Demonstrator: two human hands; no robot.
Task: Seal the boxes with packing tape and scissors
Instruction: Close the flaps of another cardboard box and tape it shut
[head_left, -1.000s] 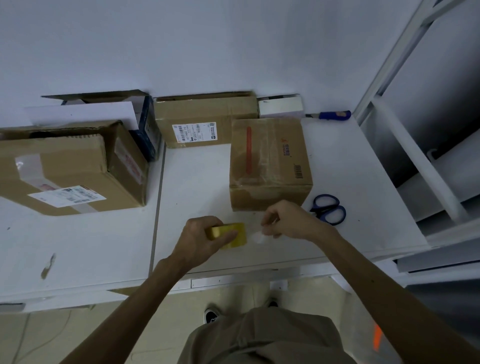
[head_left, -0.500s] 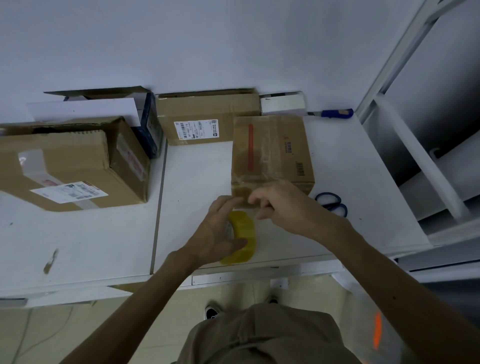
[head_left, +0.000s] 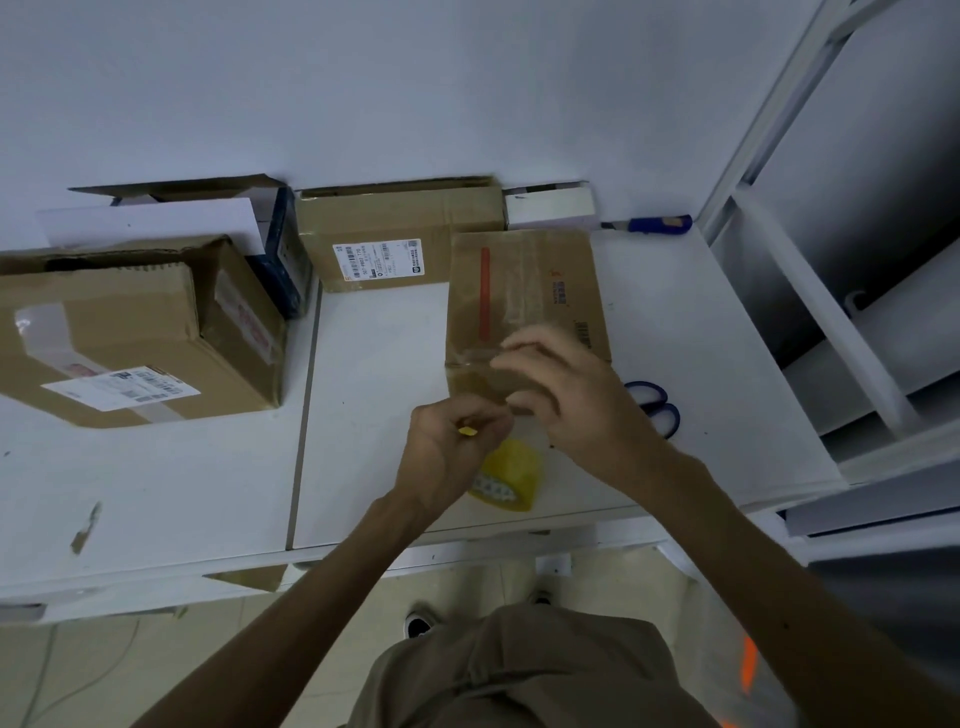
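Behind the tape roll (head_left: 511, 467), the box (head_left: 524, 291) runs lengthwise toward the wall (head_left: 415, 104).

White table (head_left: 156, 493) stood against a pale wall (head_left: 415, 78), a blue-handled tool (head_left: 657, 224) lay at its far right corner, a brown scuff (head_left: 85, 527) marked its near left part, a white metal frame (head_left: 826, 322) rose just beside its right edge

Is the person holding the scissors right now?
No, the blue-handled scissors lie on the table to the right of the box, while the left hand grips the tape roll.
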